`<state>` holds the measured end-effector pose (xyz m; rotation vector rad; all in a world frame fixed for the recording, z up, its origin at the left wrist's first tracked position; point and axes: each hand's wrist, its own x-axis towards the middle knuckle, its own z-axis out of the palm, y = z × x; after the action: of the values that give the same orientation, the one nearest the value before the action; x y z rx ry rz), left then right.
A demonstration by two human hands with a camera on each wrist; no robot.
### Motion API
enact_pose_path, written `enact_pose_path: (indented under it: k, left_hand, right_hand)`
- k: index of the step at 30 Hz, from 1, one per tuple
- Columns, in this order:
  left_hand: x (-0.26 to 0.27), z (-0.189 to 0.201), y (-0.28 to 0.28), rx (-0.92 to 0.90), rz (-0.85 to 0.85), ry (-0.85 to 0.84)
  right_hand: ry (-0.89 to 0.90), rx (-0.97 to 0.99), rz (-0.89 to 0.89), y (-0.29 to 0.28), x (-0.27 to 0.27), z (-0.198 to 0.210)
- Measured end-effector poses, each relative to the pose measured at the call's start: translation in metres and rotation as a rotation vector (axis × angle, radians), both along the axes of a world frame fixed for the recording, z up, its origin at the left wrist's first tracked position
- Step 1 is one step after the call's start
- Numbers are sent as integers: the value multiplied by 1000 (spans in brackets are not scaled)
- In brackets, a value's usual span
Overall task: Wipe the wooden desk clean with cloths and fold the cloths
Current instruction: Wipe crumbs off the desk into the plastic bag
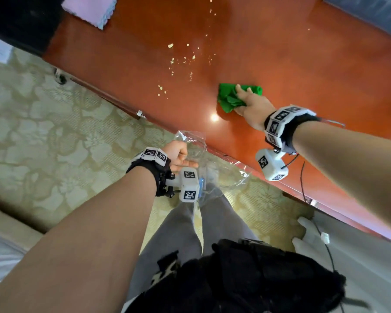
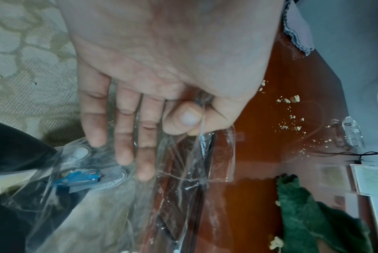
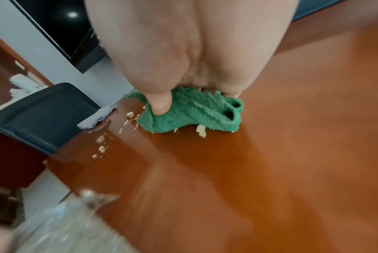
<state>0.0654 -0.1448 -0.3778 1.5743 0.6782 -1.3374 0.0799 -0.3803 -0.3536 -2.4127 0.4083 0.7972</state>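
The red-brown wooden desk has pale crumbs scattered over its middle. My right hand presses a bunched green cloth onto the desk to the right of the crumbs. In the right wrist view my thumb digs into the green cloth, and a few crumbs lie at its near edge. My left hand holds a clear plastic bag at the desk's near edge. In the left wrist view my thumb and forefinger pinch the plastic bag; the other fingers are straight.
A lilac cloth lies at the desk's far left corner, beside a black chair. A black cable crosses the near edge at the right. A grey-blue object sits at the far right. Patterned carpet lies below.
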Motion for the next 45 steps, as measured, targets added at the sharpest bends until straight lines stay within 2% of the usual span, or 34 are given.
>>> enact_pose_path:
  k: [7,9,16,18,24,31,35,40,45]
  left_hand:
    - [-4,-8,5,-15,29,-11]
    - [-6,-6,6,-25,-17,-18]
    - [-14,9,6,-36,-104,-55]
    - [-17,7,8,-45,-128,-57]
    - [-23,8,14,-78,-139,-60]
    - [-28,7,22,-108,-127,-88]
    - [-29,12,30,-100,-124,-79]
    - [-27,17,48,-100,-97,-99]
    - [-18,21,71,-45,-93,-111]
  right_hand:
    - [153,96,-20,47,-80,0]
    - [158,139,-30,59,-96,2]
    - [199,222,-262,62,-97,11]
    - [229,219,-275,59,-95,12]
    - [142,181,-367,54,-101,16]
    - [149,165,-344,56,-117,13]
    - [114,219,-468,59,-120,11]
    - [-16,279,-687,62,-109,15]
    - [-105,278,-707,67,-87,22]
